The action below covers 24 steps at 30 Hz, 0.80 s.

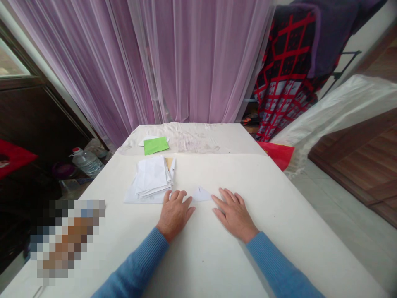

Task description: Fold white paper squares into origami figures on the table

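My left hand point(174, 214) lies flat on the white table top point(204, 252), its fingertips at the lower right corner of a loose stack of white paper point(151, 177). My right hand point(235, 215) also rests palm down, holding nothing. Between the two hands lies a small folded white paper triangle point(201, 194), nearest my right fingertips. A yellowish sheet point(169, 163) shows at the far edge of the stack. Farther back, a green paper point(156, 145) lies on a white sheet point(145, 141).
A plastic water bottle point(87, 162) stands on the floor beyond the table's left edge. A red cloth point(276, 154) hangs past the far right corner. A pixelated blur point(63, 238) covers the lower left. Sheer purple curtains point(186, 62) hang behind the table.
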### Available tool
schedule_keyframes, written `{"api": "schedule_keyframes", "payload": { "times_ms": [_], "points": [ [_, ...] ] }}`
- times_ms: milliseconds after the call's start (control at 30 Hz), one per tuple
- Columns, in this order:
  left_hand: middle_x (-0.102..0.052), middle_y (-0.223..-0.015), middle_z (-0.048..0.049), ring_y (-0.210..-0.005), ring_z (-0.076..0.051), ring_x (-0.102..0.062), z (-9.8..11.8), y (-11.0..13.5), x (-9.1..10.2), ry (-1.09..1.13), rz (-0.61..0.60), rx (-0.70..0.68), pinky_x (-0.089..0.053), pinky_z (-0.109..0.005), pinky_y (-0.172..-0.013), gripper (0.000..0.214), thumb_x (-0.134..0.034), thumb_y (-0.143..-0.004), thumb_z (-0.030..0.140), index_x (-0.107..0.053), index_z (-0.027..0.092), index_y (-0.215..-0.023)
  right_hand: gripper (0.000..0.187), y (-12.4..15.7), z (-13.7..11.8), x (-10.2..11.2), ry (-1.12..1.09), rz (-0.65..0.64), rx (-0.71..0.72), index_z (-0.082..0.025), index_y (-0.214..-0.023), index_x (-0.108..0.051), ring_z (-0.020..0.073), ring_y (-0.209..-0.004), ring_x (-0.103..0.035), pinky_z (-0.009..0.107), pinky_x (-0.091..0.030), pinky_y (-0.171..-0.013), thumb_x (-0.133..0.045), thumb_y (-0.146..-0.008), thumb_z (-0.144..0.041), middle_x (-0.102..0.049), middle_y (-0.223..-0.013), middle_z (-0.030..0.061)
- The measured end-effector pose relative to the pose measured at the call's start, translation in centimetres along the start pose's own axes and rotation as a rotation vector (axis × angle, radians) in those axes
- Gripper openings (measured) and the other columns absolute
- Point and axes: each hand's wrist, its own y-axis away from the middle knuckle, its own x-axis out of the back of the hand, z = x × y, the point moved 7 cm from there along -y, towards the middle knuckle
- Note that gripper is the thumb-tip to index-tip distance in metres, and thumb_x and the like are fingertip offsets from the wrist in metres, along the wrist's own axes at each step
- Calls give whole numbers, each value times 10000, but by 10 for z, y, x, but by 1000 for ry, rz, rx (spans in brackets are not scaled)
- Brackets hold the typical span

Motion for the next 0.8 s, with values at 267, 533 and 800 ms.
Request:
{"api": "schedule_keyframes", "payload": {
  "times_ms": [267,533,800],
  "points": [
    [-633,-1124,-67,-1042,-264,-549,1,-8,-6,-4,-12,18,-343,-528,-984,255,-579,-891,354,-653,278,-1122,393,0,-2,1,-4,15,6,-288,-1309,-574,299,-1329,-406,524,-298,-1066,-478,-935,-361,-470,-1443,129],
    [-664,-1079,-46,-1017,-246,-581,-5,-2,-1,14,-40,28,-338,-512,-990,193,-606,-883,299,-683,285,-1059,343,-2,0,5,-37,57,-8,-237,-1218,-638,270,-1281,-460,474,-323,-1062,-478,-926,-322,-538,-1381,117],
    [-696,-1007,-47,-949,-245,-605,-1,-19,-10,-17,-113,29,-344,-485,-951,175,-598,-891,323,-682,248,-1026,296,-6,-3,8,-74,98,11,-217,-1136,-677,257,-1216,-513,427,-369,-1034,-484,-922,-285,-596,-1312,100]
  ]
}}
